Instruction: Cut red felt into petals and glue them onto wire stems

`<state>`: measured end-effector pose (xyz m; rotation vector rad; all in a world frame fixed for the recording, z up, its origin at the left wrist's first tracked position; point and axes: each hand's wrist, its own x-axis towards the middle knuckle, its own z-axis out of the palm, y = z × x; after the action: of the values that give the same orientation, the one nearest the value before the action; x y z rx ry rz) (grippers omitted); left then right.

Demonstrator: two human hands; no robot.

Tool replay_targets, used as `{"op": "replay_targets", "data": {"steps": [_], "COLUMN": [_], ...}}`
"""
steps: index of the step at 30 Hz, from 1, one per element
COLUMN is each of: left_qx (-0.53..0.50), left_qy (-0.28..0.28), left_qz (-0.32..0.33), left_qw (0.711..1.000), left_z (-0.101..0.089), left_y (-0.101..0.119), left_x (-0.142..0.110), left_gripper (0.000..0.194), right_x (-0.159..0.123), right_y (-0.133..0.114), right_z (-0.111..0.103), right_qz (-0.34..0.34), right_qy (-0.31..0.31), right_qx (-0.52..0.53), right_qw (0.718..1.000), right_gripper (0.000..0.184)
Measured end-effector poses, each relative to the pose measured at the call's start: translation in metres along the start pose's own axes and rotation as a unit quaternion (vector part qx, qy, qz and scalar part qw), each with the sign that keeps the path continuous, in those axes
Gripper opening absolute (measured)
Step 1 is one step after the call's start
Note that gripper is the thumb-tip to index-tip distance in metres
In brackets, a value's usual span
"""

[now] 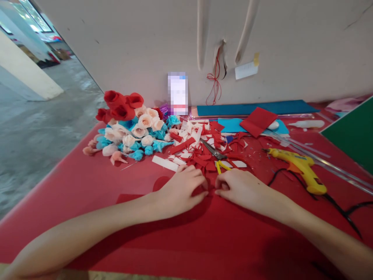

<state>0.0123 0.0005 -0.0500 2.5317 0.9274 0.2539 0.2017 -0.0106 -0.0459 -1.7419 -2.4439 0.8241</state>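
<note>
My left hand (186, 190) and my right hand (241, 186) are close together above the red tabletop, thumbs and fingers pinched. Between the fingertips is red paper (212, 189), hard to separate from the red behind it. A red sheet (175, 233) lies under my hands, and a rounded red piece (161, 182) shows beside my left wrist. Just beyond the fingers are scissors (214, 149) with dark blades and yellow handles (223, 167) of a tool partly hidden by my right hand. Red and white paper scraps (194, 144) are heaped around them.
Paper flowers (136, 132) in red, white, blue and pink are piled at the back left. A yellow glue gun (303, 167) lies right with its black cord. Farther back are folded red paper (258, 121), a blue strip (256, 108) and a phone (178, 93) against the wall.
</note>
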Motion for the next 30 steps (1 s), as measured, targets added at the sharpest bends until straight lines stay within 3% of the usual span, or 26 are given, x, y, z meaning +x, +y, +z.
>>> {"op": "replay_targets", "data": {"steps": [6, 12, 16, 19, 24, 30], "left_qx": [0.004, 0.05, 0.035, 0.01, 0.003, -0.005], "left_qy": [0.075, 0.028, -0.007, 0.009, 0.024, 0.015], "left_qz": [-0.033, -0.042, -0.006, -0.021, -0.142, -0.116], "left_qw": [0.997, 0.997, 0.999, 1.0, 0.99, 0.993], "left_z": [-0.027, -0.021, -0.015, -0.016, -0.02, -0.022], "left_y": [-0.012, -0.038, -0.048, -0.053, -0.062, -0.062], "left_x": [-0.014, -0.065, -0.086, -0.089, -0.084, -0.076], "left_gripper": [0.015, 0.027, 0.033, 0.032, 0.031, 0.008], "right_x": [-0.008, -0.013, -0.012, -0.011, -0.01, -0.01], "right_y": [0.0, -0.007, -0.012, -0.014, -0.013, -0.014], "right_z": [0.001, 0.005, 0.004, 0.003, 0.005, 0.005], "right_qz": [-0.008, -0.014, -0.006, -0.002, -0.001, 0.001], "right_qy": [0.006, -0.024, -0.034, -0.041, -0.044, -0.05], "right_qx": [-0.001, -0.017, -0.032, -0.041, -0.051, -0.059], "right_qw": [1.0, 0.999, 0.999, 0.998, 0.998, 0.997], "right_gripper": [0.008, 0.007, 0.007, 0.007, 0.007, 0.007]}}
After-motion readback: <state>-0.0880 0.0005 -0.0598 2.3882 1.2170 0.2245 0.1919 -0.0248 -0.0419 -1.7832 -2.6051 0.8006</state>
